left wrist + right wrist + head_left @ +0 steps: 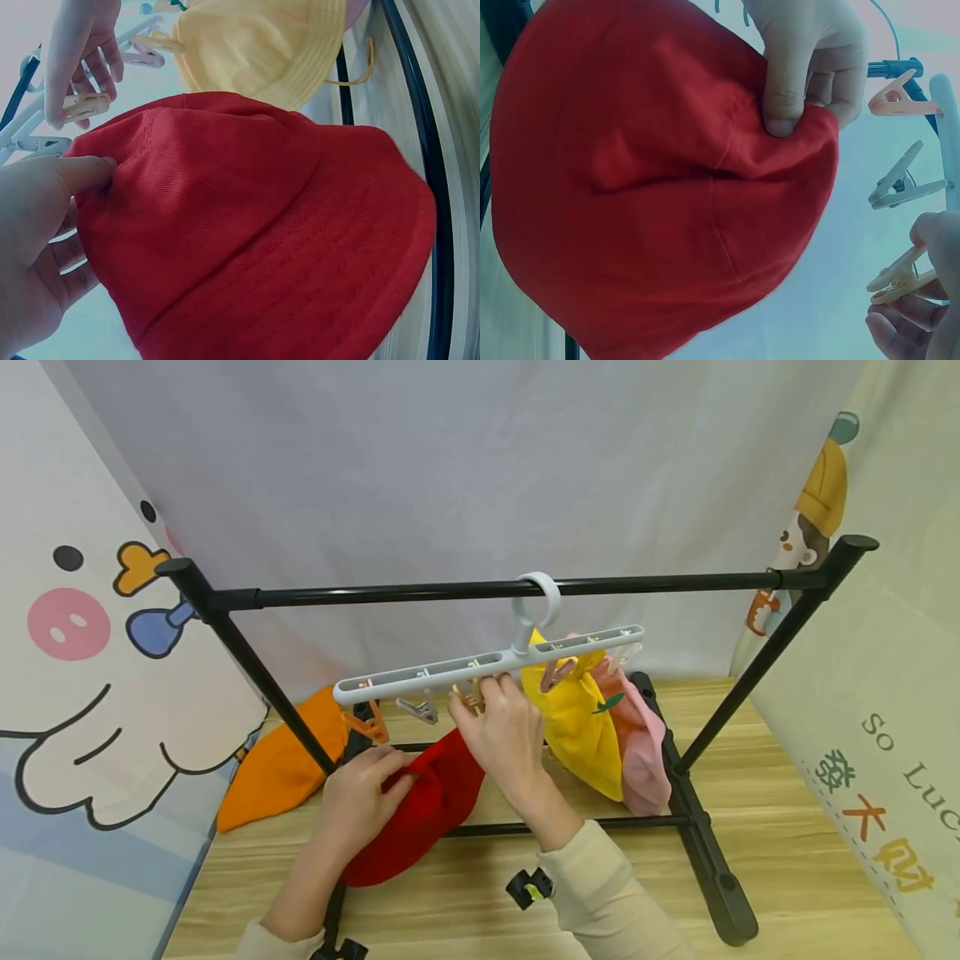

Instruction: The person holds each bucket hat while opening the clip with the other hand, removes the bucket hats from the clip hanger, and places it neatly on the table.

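My left hand [367, 797] pinches the edge of a red bucket hat [420, 827] between thumb and fingers; its brim spreads out in the left wrist view. My right hand [502, 739] pinches a pale yellow clothespin [900, 277] under the white clip hanger [420, 682]. The red hat is just below that clothespin, apart from it in the right wrist view. To the left along the hanger are a grey clothespin [420, 708] and an orange clothespin [367, 722], both holding nothing.
The hanger hooks over the black rack's top bar [390, 592]. A yellow hat [577, 735] and a pink hat [641, 752] hang from its right half. An orange hat [288, 764] is at the left, behind the rack's post. Below is a wood-grain tabletop [795, 827].
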A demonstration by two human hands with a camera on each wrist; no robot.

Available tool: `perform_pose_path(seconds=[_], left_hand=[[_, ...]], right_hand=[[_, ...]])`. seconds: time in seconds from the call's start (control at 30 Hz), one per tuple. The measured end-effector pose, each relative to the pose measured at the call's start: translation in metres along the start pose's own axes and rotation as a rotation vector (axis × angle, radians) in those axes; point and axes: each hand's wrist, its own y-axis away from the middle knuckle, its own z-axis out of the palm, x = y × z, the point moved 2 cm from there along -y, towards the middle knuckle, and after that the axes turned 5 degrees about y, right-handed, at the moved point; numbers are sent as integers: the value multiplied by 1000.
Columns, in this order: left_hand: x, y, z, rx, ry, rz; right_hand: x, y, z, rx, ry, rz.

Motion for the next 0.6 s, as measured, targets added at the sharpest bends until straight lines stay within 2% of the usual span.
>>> perform_pose_path(seconds=[0.27,0.6], left_hand=[[-4,4,-5,-26,-30,-10],[-9,10,-12,-71,-45,-55]], right_hand=[[1,1,1,-7,11,-5],[2,0,-1,-4,-1,-17]])
